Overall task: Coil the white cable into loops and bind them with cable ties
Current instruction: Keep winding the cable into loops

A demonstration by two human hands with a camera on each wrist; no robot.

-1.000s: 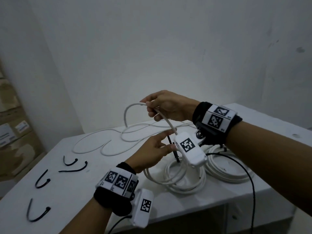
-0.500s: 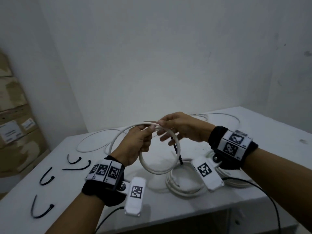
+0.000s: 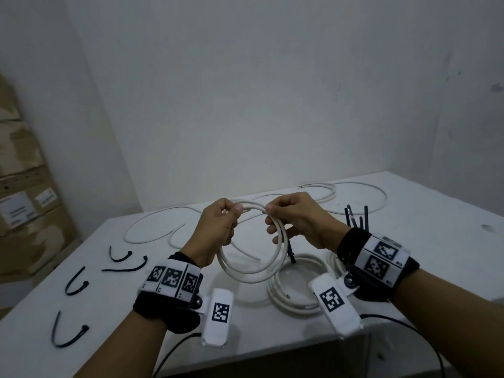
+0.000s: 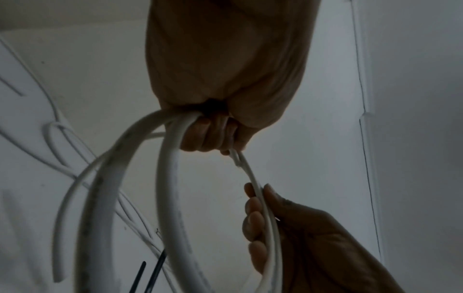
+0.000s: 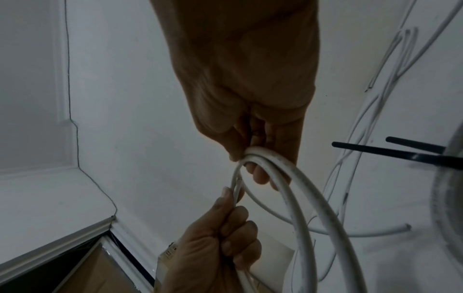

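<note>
A second loop has joined the cable coil; both the left hand and the right hand grip it. Coiling continues; next, draw in more slack.

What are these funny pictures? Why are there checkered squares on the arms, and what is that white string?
A person is tidying a cable. One picture comes from a camera on their head; the other two come from small cameras strapped to each wrist, beside those checkered bands. The left hand and right hand both grip the white cable, curled into loops above the table. Black cable ties lie at the left, ready to bind it. A finished coil rests below the hands.
</note>
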